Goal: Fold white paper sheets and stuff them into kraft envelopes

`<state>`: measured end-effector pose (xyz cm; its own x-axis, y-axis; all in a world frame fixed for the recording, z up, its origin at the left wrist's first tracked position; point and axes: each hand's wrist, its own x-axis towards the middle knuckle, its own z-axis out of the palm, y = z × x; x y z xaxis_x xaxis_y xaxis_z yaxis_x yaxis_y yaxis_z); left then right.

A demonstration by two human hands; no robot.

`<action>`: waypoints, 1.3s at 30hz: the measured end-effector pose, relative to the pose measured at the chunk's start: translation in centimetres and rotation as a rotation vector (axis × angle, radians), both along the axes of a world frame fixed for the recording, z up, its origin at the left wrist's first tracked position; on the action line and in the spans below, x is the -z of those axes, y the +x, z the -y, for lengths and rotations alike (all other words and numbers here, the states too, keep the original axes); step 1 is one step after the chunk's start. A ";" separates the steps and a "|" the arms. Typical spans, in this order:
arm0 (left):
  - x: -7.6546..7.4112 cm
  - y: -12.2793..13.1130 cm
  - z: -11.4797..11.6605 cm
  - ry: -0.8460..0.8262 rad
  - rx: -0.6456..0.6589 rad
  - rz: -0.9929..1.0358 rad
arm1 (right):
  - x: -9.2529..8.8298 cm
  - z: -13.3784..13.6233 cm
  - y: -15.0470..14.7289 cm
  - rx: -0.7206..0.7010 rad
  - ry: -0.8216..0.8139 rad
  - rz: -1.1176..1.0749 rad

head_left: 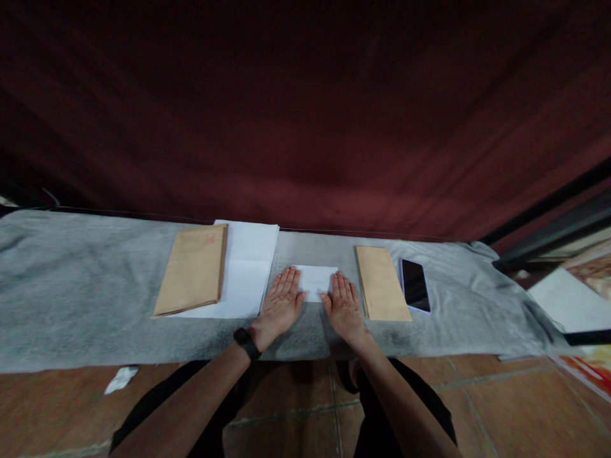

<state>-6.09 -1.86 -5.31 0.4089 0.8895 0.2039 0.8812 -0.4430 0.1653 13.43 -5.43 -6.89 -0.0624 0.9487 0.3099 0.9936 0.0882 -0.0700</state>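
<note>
A small white folded sheet of paper (317, 283) lies flat on the grey cloth in front of me. My left hand (282, 299) rests palm down on its left end, fingers stretched out and pointing away from me. On the right end lies my right hand (344, 306), also flat, with its thumb turned inward. The middle of the paper shows between the two hands. Left of my left hand are larger white sheets (251, 267), partly covered by brown envelopes (193, 267). Just right of my right hand sits another stack of brown envelopes (382, 283).
The grey cloth (86, 286) covers a long narrow surface. A phone (415, 285) lies right of the envelopes. Behind hangs a dark red curtain (305, 140). A white scrap (121, 379) is on the tiled floor (286, 432). Printed material stands at the far right.
</note>
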 end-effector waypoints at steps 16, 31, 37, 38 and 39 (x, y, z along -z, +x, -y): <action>0.7 -0.1 -0.1 0.019 -0.114 -0.004 | 0.5 0.2 0.5 0.020 0.078 -0.032; -0.2 3.0 -0.1 0.014 0.103 -0.039 | -1.1 -0.5 -2.0 -0.107 -0.092 -0.116; -0.2 2.6 -0.6 0.019 0.036 -0.043 | -0.4 -0.7 -1.3 -0.075 0.003 -0.087; -0.3 2.5 -0.7 0.019 0.019 -0.038 | -0.3 -0.8 -1.2 -0.069 0.018 -0.079; -0.3 2.4 -0.8 0.020 0.005 -0.033 | -0.3 -0.9 -1.1 -0.062 0.028 -0.071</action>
